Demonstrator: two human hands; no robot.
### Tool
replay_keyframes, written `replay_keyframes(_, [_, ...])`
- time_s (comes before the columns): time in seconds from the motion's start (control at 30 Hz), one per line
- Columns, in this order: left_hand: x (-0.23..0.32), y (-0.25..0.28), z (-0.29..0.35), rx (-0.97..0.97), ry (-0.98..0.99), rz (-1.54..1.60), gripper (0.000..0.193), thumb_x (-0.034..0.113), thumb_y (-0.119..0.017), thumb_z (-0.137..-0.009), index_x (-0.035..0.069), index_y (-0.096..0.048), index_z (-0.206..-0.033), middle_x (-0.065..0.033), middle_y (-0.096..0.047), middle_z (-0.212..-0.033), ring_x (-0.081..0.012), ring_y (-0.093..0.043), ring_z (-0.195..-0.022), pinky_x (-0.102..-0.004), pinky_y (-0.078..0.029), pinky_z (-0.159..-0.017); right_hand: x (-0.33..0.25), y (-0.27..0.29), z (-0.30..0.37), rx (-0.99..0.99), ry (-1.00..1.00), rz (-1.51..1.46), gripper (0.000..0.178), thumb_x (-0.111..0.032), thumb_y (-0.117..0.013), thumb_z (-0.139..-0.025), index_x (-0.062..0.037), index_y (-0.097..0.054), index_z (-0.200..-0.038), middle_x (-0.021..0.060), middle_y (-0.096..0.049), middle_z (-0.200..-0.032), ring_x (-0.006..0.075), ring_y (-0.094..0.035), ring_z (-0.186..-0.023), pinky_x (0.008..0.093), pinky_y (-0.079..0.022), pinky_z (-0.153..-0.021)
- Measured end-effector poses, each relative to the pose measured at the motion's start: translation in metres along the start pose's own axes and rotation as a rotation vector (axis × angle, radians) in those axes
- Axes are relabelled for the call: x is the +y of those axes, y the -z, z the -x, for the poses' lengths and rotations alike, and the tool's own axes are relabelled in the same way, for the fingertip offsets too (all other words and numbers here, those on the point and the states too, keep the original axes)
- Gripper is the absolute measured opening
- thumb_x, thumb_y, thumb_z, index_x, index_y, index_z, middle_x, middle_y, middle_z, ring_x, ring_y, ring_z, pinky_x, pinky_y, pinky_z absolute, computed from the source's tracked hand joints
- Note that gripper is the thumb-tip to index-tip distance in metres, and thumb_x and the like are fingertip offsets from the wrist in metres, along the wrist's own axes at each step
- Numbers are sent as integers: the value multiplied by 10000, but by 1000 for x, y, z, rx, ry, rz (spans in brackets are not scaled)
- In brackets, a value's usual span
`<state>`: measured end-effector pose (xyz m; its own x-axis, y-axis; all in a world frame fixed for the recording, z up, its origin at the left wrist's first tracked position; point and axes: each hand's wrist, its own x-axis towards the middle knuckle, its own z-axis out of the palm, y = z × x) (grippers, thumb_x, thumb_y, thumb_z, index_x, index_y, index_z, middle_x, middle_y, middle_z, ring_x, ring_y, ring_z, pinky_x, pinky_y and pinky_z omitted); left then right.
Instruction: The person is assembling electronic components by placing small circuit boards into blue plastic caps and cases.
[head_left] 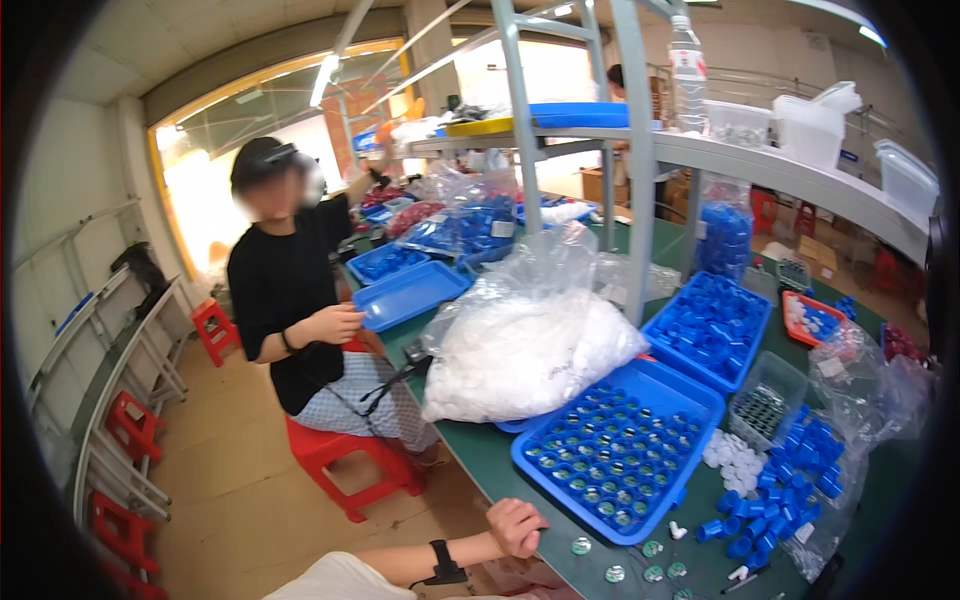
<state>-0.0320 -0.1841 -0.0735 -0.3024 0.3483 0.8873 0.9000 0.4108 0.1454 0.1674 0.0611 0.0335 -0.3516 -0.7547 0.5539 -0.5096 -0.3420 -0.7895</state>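
Note:
My left hand (pixel 515 527) is at the near edge of the green table, fingers curled closed; whatever they hold, if anything, is hidden. A black strap (pixel 443 563) circles that wrist. My right hand is out of sight. Small round green circuit boards (pixel 614 574) lie loose on the tabletop close to my left hand. Just beyond stands a blue tray (pixel 707 404) filled with rows of blue cups, many with round green boards in them. Small white plastic pieces (pixel 677 530) and a spilled heap of blue plastic cups (pixel 800 465) lie to the right.
A large clear bag of white parts (pixel 535 350) leans behind the tray. Beside it are a bin of blue parts (pixel 710 330), a clear container of boards (pixel 768 400) and white caps (pixel 735 462). A metal-framed shelf (pixel 640 150) rises above. Across the left, another person (pixel 290 270) sits on a red stool (pixel 350 465).

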Motion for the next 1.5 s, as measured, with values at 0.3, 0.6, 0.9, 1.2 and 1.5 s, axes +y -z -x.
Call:
replay_keyframes(0.3, [-2, 1, 1, 48, 37, -33, 241, 257, -451, -751, 122, -587, -606, -22, -456, -586, -211, -444, -507, -343, -344, -487, -72, -56, 5, 77, -97, -11, 314, -203, -499, -946, 36, -534, -1147, 165, -590, -928, 290, -588, -839, 358, -472, -729])
replay_keyframes(0.6, [11, 8, -15, -145, 22, -17, 86, 148, -541, -661, 104, -555, -588, -51, -482, -619, -240, -448, -566, -359, -343, -521, -56, -92, 24, 206, -257, 179, 322, -157, -531, -917, 22, -509, -1184, 170, -582, -923, 310, -582, -843, 371, -468, -735])
replay_keyframes(0.9, [13, -1, -16, -143, 59, 14, 132, 153, -474, -687, 73, -484, -583, -115, -472, -638, -291, -415, -579, -400, -315, -553, -54, -118, 1, 491, -683, 288, 393, -134, -541, -899, -19, -466, -1267, 164, -572, -993, 323, -574, -907, 374, -462, -812])
replay_keyframes(1.2, [7, -8, -9, -96, 79, 56, 195, 157, -413, -773, 44, -445, -618, -112, -473, -635, -261, -422, -601, -374, -320, -597, -18, -111, 8, 502, -930, 269, 338, -254, -453, -963, -53, -526, -1225, 104, -598, -1138, 262, -576, -1007, 342, -448, -866])
replay_keyframes(1.5, [32, -2, -25, -232, 316, 81, 79, 18, -476, -774, 7, -554, -772, -118, -497, -770, -250, -483, -722, -351, -374, -665, -11, -69, -28, 936, -781, 809, 107, -66, -651, -790, -7, -612, -870, 79, -578, -690, 251, -514, -572, 351, -389, -561])
